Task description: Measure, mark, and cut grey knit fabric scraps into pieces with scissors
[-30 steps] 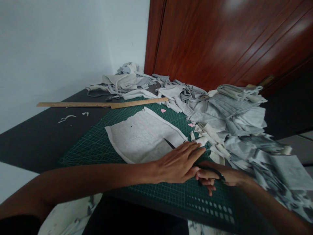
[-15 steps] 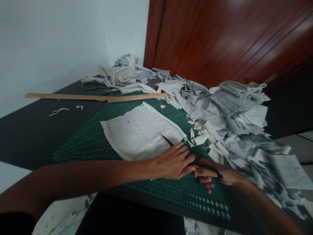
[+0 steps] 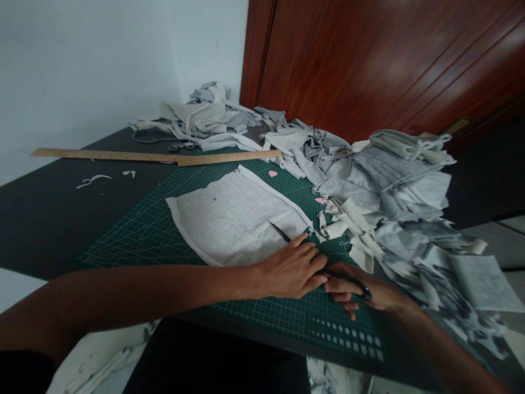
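A light grey piece of fabric [image 3: 229,213] with folded edges lies flat before me. Black scissors have one slim dark blade [image 3: 280,232] lying over the fabric's near right part and a black handle loop [image 3: 364,291] at my right hand. My right hand [image 3: 346,284] is closed around the scissors' handles, thumb and fingers in the loops. My left hand [image 3: 293,268] covers the fabric's near right corner, its fingers curled and closed over the cloth beside the blade, touching my right fingertips. The cut point under my left hand is hidden.
A green cutting mat [image 3: 274,323] covers much of the dark table [image 3: 41,219]. A wooden ruler [image 3: 123,156] lies across the back left. Pink chips [image 3: 273,173] and cream scraps [image 3: 361,230] are near the fabric. Large grey cloth heaps [image 3: 385,169] line the back and right.
The view has shifted slightly, moving the whole scene a little up and left. My hands, the scissors and the fabric hold nearly the same positions.
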Motion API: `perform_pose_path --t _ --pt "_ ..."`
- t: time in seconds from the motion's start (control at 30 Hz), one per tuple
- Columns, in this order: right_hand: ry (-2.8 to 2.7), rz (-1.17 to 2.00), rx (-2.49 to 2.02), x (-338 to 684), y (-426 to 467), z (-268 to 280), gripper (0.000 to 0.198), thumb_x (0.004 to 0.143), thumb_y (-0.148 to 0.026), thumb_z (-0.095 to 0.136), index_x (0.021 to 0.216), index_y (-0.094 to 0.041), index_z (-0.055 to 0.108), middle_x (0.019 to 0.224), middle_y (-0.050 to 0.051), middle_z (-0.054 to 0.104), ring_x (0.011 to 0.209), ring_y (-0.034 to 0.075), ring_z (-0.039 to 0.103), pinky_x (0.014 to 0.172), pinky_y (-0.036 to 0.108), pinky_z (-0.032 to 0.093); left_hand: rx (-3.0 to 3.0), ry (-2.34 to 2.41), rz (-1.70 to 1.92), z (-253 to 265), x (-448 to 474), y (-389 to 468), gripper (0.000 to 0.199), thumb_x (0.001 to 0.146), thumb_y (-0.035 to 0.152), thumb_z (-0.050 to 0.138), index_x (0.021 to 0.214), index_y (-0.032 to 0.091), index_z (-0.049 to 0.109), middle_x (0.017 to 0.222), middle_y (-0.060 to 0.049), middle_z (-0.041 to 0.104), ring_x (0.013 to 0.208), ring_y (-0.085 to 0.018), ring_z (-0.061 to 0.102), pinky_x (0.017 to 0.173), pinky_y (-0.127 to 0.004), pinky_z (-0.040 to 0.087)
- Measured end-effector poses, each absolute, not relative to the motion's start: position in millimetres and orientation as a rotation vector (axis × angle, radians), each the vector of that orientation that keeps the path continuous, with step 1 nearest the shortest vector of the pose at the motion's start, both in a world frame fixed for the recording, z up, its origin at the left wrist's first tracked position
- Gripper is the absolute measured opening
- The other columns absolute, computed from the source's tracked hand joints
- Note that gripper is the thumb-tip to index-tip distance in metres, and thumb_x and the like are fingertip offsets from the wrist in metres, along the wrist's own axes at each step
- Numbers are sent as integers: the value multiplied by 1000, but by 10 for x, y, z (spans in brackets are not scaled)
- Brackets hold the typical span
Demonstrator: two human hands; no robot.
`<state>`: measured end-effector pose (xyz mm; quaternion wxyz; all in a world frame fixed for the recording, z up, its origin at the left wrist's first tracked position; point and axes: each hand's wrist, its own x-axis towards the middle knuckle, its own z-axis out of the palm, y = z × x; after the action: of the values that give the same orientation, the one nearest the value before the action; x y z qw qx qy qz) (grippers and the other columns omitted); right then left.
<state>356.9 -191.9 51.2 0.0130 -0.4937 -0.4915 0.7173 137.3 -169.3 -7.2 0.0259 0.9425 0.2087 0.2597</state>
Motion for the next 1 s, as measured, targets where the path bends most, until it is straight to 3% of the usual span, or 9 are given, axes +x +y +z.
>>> perform_pose_path --t 0.3,0.7,1.0 --pt "-1460 2168 -1634 3555 -1988 493 57 75 -65 83 79 -21 47 63 -10 38 43 3 34 38 18 43 2922 646 746 -24 1338 -1708 39 110 41 42 125 14 66 117 -11 75 118 -27 65 119 -47 34" --pt "-1451 2161 -1671 3557 -1994 469 62 72 -72 82 82 -22 47 61 -11 39 41 3 34 36 18 42 2872 641 725 6 1326 -1703 39 110 41 42 123 13 67 121 -12 75 121 -27 65 120 -50 33" --pt "-1439 2193 -1660 3546 -1960 498 56 71 -60 86 81 -22 47 58 -12 39 40 3 34 35 17 41 2863 648 700 -23 1349 -1715 38 110 38 39 121 13 65 124 -13 73 124 -29 63 120 -53 32"
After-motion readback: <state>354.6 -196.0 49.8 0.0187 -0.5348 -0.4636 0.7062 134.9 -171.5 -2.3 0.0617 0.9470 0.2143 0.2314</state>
